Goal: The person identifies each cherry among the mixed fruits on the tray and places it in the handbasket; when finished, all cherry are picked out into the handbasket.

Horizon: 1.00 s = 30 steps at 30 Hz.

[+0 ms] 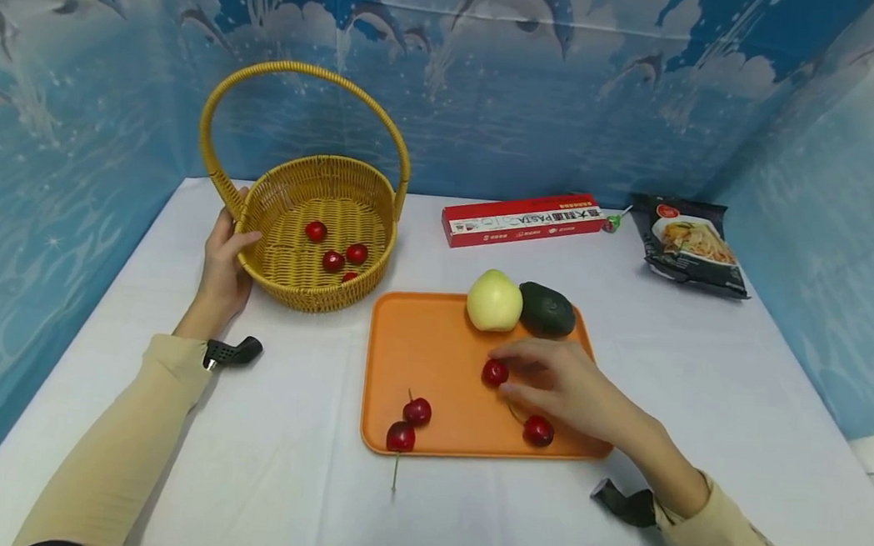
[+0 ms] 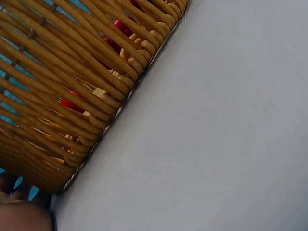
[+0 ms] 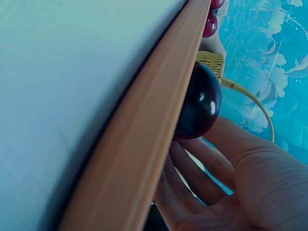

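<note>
My left hand [image 1: 225, 264] grips the left side of a yellow wicker basket [image 1: 315, 299], its thumb over the rim near the foot of the tall handle. Several red cherries [image 1: 333, 261] lie inside; the left wrist view shows bits of red through the basket's weave [image 2: 72, 57]. Over an orange tray [image 1: 433, 331], my right hand [image 1: 561, 385] has thumb and fingertips about a cherry [image 1: 494, 372]. Another stemmed cherry [image 1: 538, 430] lies below that hand and looms dark in the right wrist view [image 3: 199, 103]. Two more cherries [image 1: 417, 411] sit at the tray's front left.
A yellow-green apple-like fruit [image 1: 494, 301] and a dark avocado [image 1: 546, 310] lie at the tray's back edge. Behind are a red pasta box [image 1: 523, 220], a green-wrapped lollipop [image 1: 613, 223] and a black noodle packet [image 1: 692, 245]. A dolphin-print curtain [image 1: 491, 118] surrounds the white table.
</note>
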### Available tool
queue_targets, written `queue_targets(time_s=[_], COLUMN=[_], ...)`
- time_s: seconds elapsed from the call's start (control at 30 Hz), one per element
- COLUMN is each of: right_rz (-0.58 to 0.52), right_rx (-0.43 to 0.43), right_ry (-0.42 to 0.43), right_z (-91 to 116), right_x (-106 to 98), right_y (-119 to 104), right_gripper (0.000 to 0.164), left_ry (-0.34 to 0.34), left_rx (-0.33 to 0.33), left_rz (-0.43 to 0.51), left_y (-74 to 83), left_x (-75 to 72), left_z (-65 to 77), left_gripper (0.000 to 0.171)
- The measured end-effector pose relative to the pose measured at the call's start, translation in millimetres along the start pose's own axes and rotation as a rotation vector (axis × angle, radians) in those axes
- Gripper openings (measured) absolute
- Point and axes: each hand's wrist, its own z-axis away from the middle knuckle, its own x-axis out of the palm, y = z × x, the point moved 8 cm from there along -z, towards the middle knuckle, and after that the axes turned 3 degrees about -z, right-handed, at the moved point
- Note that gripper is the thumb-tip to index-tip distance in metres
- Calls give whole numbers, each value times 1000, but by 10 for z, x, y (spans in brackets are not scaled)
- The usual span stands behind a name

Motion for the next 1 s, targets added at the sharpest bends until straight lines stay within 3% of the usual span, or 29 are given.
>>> queue_targets(time_s=[0.33, 0.8, 1.0], right_rz=[42, 72, 64], right_rx=[11, 19, -10], right_ry=[-26, 1, 18], right_z=[5, 13, -35], right_x=[75, 10, -91], right_y=[8, -11, -121], right_gripper=[44, 41, 43], left_ry=[-2, -15, -7], left_rx=[-7, 9, 11], left_rz=[-5, 12, 25], left_y=[-24, 0, -12], left_x=[-39, 15, 15], left_z=[80, -11, -16], left_gripper=[65, 65, 64])
